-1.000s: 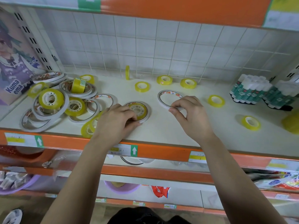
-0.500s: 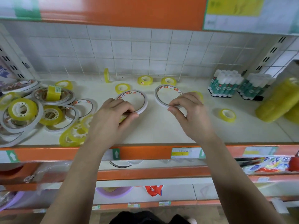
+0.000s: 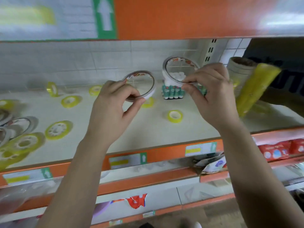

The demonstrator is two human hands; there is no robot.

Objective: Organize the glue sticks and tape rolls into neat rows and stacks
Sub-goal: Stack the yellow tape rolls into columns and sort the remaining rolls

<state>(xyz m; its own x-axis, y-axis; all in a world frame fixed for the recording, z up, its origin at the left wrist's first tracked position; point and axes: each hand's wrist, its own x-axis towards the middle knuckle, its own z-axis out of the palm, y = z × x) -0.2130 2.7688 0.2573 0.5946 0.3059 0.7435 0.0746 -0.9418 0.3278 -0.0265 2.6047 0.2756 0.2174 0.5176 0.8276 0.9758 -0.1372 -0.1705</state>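
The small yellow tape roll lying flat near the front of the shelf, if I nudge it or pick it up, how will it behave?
The small yellow tape roll lies flat on the shelf, so a nudge would probably slide it, not roll it. It looks compact and probably light, an easy pinch. Stood on edge like the upright roll at the back, it could roll away.

No legible text anywhere; only white up-arrows on green shelf-edge tags (image 3: 143,158), below the fingers (image 3: 131,94), print too blurred to read.

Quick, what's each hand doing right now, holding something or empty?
Left hand: closed on a thin white tape ring, lifted off the shelf.
Right hand: closed on another thin tape ring, also lifted.
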